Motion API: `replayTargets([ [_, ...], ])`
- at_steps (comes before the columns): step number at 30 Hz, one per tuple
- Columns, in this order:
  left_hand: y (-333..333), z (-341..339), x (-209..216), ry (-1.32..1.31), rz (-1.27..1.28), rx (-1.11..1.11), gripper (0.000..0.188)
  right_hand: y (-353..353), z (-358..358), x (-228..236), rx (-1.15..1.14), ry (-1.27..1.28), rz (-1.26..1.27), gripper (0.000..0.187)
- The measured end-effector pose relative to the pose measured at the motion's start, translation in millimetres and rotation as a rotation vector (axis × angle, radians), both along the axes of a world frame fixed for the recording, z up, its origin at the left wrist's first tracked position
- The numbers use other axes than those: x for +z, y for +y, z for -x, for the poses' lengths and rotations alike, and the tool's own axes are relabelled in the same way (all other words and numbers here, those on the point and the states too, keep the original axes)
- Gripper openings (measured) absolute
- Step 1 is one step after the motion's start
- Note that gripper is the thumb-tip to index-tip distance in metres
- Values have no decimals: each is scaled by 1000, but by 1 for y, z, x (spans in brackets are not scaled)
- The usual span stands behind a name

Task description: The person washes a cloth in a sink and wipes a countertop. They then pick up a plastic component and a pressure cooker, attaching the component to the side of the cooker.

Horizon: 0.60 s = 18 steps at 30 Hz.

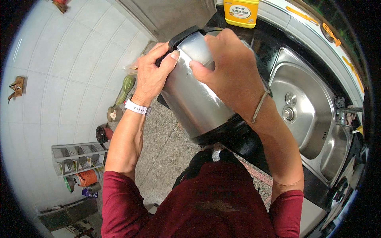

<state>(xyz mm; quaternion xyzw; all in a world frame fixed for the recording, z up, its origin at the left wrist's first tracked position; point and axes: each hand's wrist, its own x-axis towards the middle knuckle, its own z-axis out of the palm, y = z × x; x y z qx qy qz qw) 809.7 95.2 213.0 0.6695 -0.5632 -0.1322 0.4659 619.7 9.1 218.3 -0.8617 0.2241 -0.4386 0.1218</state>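
The steel pot (196, 103) stands between and below the hands, its black base toward the body. The left hand (152, 71) clasps the pot's black rim (186, 36) at the far left. The right hand (234, 59) curls over a pale piece (193, 48) at the far end; whether it grips, I cannot tell. The sink (311, 119) lies right.
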Motion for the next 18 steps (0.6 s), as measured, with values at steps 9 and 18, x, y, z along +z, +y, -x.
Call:
replayTargets([
  [9, -5, 12, 35, 44, -227, -106, 36, 2, 10, 3, 1, 2, -149, 38],
  [18, -11, 9, 16, 187, -99, -22, 28, 10, 13, 10, 58, 96, -227, 57],
])
